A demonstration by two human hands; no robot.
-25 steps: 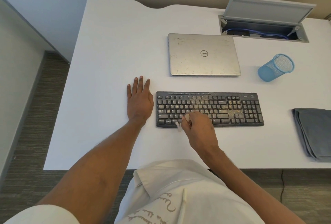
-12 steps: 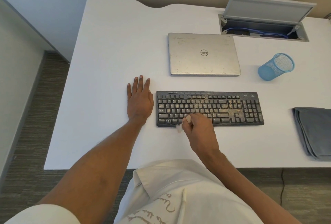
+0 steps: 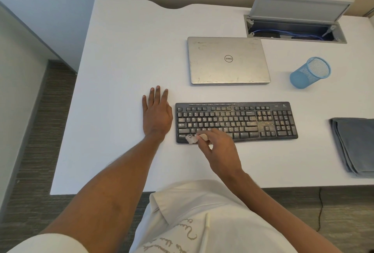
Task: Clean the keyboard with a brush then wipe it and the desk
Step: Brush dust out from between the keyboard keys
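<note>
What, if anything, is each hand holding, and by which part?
The right hand grips a small brush by its handle; the left hand holds nothing.

One keyboard (image 3: 263, 119); one brush (image 3: 192, 139); one laptop (image 3: 228, 60); one cup (image 3: 309, 73); one cloth (image 3: 356, 143).

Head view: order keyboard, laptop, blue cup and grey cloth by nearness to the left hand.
From the left hand:
1. keyboard, just right of it.
2. laptop, behind, right.
3. blue cup, far right, behind.
4. grey cloth, right edge.
</note>
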